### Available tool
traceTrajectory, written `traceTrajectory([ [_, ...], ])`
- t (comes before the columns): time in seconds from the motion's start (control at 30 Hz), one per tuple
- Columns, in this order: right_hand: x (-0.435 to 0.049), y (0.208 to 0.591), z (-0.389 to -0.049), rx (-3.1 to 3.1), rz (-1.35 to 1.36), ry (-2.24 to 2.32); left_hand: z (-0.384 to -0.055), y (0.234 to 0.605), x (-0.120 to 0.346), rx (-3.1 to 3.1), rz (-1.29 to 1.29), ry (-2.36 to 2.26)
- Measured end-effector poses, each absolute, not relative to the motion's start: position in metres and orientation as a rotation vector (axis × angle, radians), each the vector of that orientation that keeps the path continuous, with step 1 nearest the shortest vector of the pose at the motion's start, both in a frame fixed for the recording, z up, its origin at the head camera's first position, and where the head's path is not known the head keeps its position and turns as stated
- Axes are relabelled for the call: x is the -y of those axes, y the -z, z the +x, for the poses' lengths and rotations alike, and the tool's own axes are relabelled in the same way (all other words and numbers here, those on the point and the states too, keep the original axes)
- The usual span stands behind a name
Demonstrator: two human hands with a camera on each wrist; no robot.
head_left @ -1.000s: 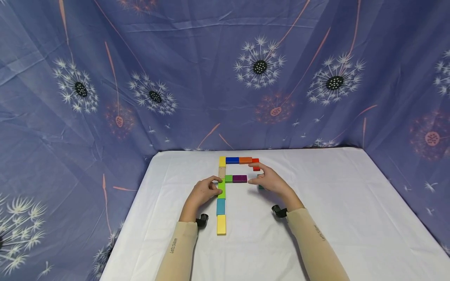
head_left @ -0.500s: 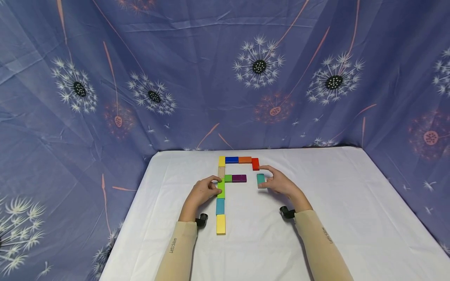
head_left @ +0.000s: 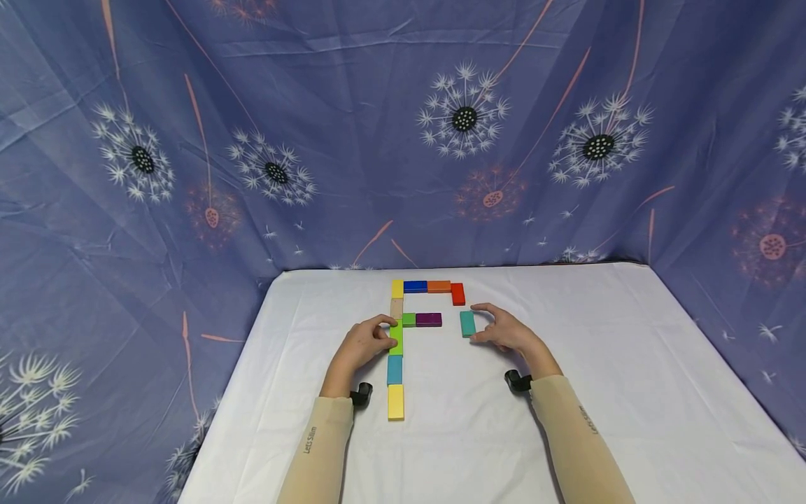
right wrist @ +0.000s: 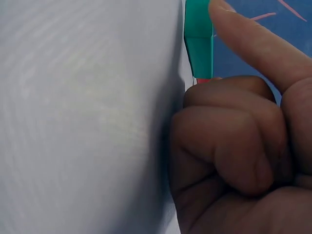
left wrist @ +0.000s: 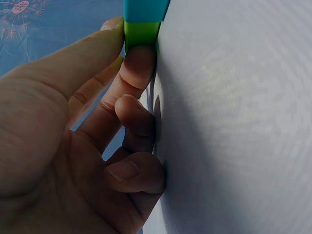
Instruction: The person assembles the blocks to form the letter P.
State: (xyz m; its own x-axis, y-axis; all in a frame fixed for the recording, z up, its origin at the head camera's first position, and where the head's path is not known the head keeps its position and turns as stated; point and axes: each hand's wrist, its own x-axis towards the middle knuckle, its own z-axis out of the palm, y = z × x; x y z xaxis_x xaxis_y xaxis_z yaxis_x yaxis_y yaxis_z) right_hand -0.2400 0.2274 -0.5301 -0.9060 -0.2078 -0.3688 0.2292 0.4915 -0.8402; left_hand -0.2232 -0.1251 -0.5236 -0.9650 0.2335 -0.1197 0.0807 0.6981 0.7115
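In the head view my left hand (head_left: 364, 344) holds a lime green block (head_left: 396, 343) between thumb and forefinger. That block lies mid-column, above a light blue block (head_left: 394, 370) and a yellow block (head_left: 395, 402). The left wrist view has the thumb and a bent finger at the lime green block (left wrist: 141, 35). Beside a teal block (head_left: 467, 324), my right hand (head_left: 506, 330) has its thumb and forefinger spread, the thumb at the lower right corner. Its other fingers are curled in the right wrist view, below the teal block (right wrist: 200, 53).
Along the top, a small yellow block (head_left: 397, 288), a blue block (head_left: 415, 287), an orange block (head_left: 439, 287) and a red block (head_left: 457, 294) form a row. A wooden block (head_left: 397, 308), a green block (head_left: 409, 320) and a purple block (head_left: 429, 320) lie below. White cloth (head_left: 453, 434) covers the table.
My right hand has drawn back from the red block, which now stands straighter at the row's end, and moved down and right beside the teal block. The left hand has stayed put.
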Motion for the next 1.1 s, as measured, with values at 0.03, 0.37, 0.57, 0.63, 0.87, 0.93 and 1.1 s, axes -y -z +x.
traceTrajectory([
  [0.03,-0.227,0.531,-0.240,-2.312,0.029,1.396,-0.223,0.524,0.125,-2.706,0.258,-1.118],
  [0.37,-0.226,0.532,-0.241,-2.318,0.059,1.385,-0.223,0.521,0.124,-2.694,0.222,-1.124],
  [0.57,-0.225,0.532,-0.241,-2.337,0.079,1.365,-0.222,0.522,0.125,-2.695,0.241,-1.118],
  [0.63,-0.224,0.532,-0.240,-2.348,0.093,1.358,-0.222,0.522,0.125,-2.694,0.242,-1.122],
  [0.87,-0.222,0.531,-0.240,-2.378,0.133,1.362,-0.223,0.523,0.125,-2.697,0.228,-1.120],
  [0.93,-0.221,0.531,-0.239,-2.391,0.150,1.367,-0.222,0.524,0.125,-2.698,0.226,-1.118],
  [1.1,-0.216,0.532,-0.239,-2.414,0.163,1.401,-0.222,0.523,0.124,-2.701,0.238,-1.118],
])
